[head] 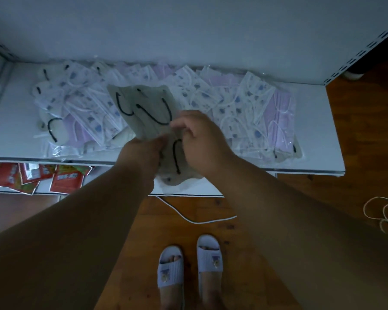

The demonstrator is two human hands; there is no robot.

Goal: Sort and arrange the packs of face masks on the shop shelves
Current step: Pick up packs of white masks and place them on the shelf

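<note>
- Shelf (311,130): white metal board, flat, smooth; carries a loose spread of mask packs across most of its width
- Mask packs on shelf (211,95): clear glossy plastic sleeves, rectangular, overlapping at mixed angles; contents are white masks with small blue prints and white ear loops
- Lilac mask packs (280,113): pleated, pale purple, in the same clear sleeves, mostly at the right end and under the printed ones
- Beige mask packs (143,108): several, grey-beige fabric with black ear loops, fanned out and raised above the front middle of the shelf
- Left hand (143,153): grip closed on the lower edge of the fanned beige packs
- Right hand (202,139): fingers curled, pinching the same bundle from the right side
- Lower shelf (188,189): white; holds red foil packets (65,180) with white label panels, writing too blurred to read
- Floor (356,153): brown wood boards; white cable (197,220) lying on it
- White slippers (208,256): ribbed strap, small badge, worn on both feet
</note>
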